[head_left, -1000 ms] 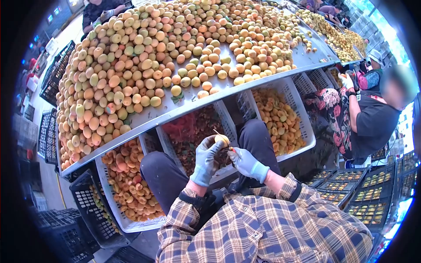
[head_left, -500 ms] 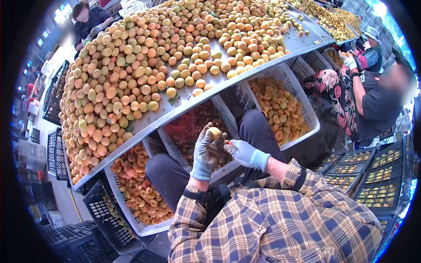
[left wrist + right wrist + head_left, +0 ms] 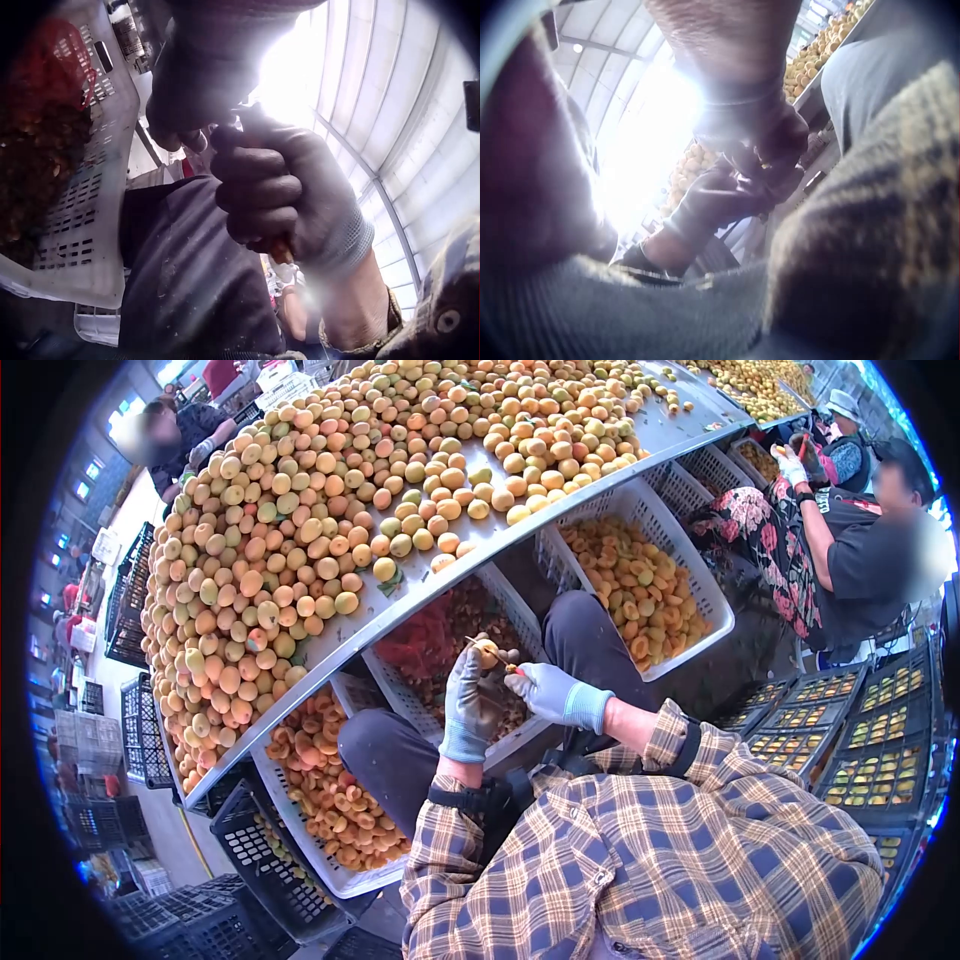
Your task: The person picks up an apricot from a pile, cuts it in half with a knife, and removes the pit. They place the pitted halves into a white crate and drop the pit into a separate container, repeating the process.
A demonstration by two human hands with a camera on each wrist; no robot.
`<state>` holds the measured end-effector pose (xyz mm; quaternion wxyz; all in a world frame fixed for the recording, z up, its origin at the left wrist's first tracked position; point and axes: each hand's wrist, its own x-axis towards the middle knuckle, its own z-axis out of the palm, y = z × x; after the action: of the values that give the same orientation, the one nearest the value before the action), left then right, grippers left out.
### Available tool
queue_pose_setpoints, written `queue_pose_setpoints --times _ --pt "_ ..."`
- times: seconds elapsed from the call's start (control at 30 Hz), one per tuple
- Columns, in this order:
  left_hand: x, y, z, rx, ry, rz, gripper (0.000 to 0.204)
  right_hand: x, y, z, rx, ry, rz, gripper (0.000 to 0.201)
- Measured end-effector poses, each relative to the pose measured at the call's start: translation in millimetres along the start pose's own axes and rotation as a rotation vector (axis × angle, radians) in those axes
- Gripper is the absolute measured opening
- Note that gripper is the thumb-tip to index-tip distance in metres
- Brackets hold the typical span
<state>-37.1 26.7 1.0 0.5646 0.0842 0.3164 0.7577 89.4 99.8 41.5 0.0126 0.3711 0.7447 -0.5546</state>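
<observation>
Both hands wear grey gloves and meet over the person's lap. My left hand (image 3: pixel 470 700) holds an apricot (image 3: pixel 487 651) at its fingertips. From the right, my right hand (image 3: pixel 548 694) grips a thin tool with a red handle (image 3: pixel 513 671), its narrow shaft reaching to the apricot. In the left wrist view, the fingers of the right hand (image 3: pixel 262 191) are curled round the tool, and its orange-brown handle end (image 3: pixel 282 251) shows below them. Dark in the right wrist view, the left hand (image 3: pixel 720 196) overlaps the right; the apricot is hidden there.
A metal table (image 3: pixel 340 645) bears a large heap of apricots (image 3: pixel 270 550). Below its edge stand white crates of halved apricots, one left (image 3: pixel 345 883) and one right (image 3: pixel 722 622). Between them is a crate (image 3: pixel 520 610) with pits and red netting. Another person (image 3: pixel 850 550) sits at the right.
The head view has shifted, so the table and crates sit further up. The left hand has turned, its fingers more upright round the apricot. The right hand keeps its grip on the tool.
</observation>
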Motion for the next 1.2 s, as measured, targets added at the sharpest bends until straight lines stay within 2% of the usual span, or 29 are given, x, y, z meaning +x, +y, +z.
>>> queue_pose_setpoints --times 0.07,0.13,0.2,0.27,0.37,0.47,0.53,0.6,0.67,0.73,0.8,0.93,1.0,1.03,1.07,1.13,1.17,1.2 --pt "1 -3 -5 -0.009 -0.039 -0.022 0.041 -7 8 9 -0.029 0.102 -0.045 0.04" --pt "4 -10 -13 -0.424 -0.036 -0.254 0.046 -13 14 20 -0.052 0.177 -0.089 0.041" --pt "4 -17 -12 -0.408 -0.059 -0.258 0.05 -13 14 23 -0.14 0.175 0.029 0.041" --pt "5 -19 -8 -0.321 0.075 -0.272 0.049 -4 21 24 -0.105 0.201 0.0 0.041" --pt "11 -16 -14 -0.296 0.069 -0.194 0.047 11 21 18 -0.065 0.144 -0.065 0.04" --pt "7 -8 -12 -0.271 0.103 -0.145 0.045 7 6 9 -0.006 0.057 -0.042 0.041" --pt "4 -4 -4 -0.319 0.083 -0.161 0.043 -2 8 12 -0.03 0.091 -0.056 0.04" --pt "9 -13 -17 -0.328 0.086 -0.165 0.048 -13 6 14 -0.182 0.1 -0.006 0.039" --pt "10 -25 -24 -0.339 0.01 -0.159 0.055 -8 14 18 -0.244 0.107 0.019 0.039" --pt "6 -33 -16 -0.181 0.039 -0.2 0.063 3 27 23 -0.252 0.171 0.034 0.04" --pt "13 -33 -25 -0.155 0.066 -0.23 0.062 14 37 27 -0.24 0.166 0.021 0.038" --pt "15 -32 -34 -0.059 0.117 -0.129 0.062 24 44 28 -0.138 0.157 -0.172 0.036" --pt "19 -32 -37 -0.135 0.156 -0.089 0.06 17 45 23 0.078 0.135 -0.354 0.037" --pt "17 -26 -30 -0.165 0.125 -0.089 0.057 8 34 15 0.309 0.037 -0.158 0.035" --pt "13 -21 -24 -0.174 0.123 -0.08 0.057 2 21 5 0.298 0.032 -0.161 0.035" --pt "5 -9 -5 0.245 0.071 0.037 0.053 -4 3 -16 0.705 -0.005 0.187 0.036" --pt "7 -16 -9 0.3 -0.003 0.069 0.046 0 5 -18 0.683 0.032 0.139 0.034" --pt "6 -17 5 0.528 -0.008 0.214 0.042 4 8 -19 0.68 0.051 0.135 0.034"
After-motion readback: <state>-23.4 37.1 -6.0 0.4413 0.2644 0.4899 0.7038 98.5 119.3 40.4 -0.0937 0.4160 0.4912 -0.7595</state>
